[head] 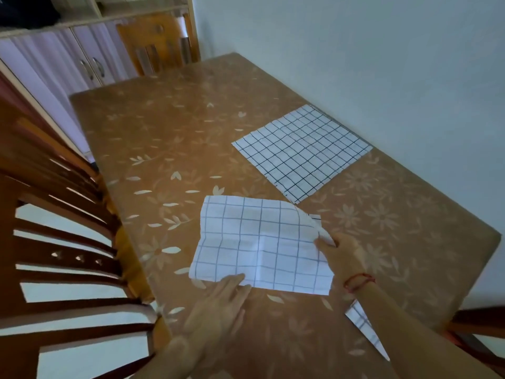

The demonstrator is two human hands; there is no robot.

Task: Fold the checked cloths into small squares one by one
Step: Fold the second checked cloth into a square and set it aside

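Observation:
A white checked cloth (259,242) lies in front of me on the brown flowered table (169,138), partly lifted on its right side. My right hand (340,255) pinches its right edge and holds it off the table. My left hand (218,305) lies with straight fingers on the table, its fingertips touching the cloth's near left edge. A second checked cloth (302,151) lies spread flat further back at the right. A corner of a third checked cloth (364,328) shows under my right forearm.
A wooden chair (62,242) stands close at the table's left side, another chair (158,45) at the far end. A pale wall runs along the table's right edge. Cupboards with purple doors (68,58) stand at the back left.

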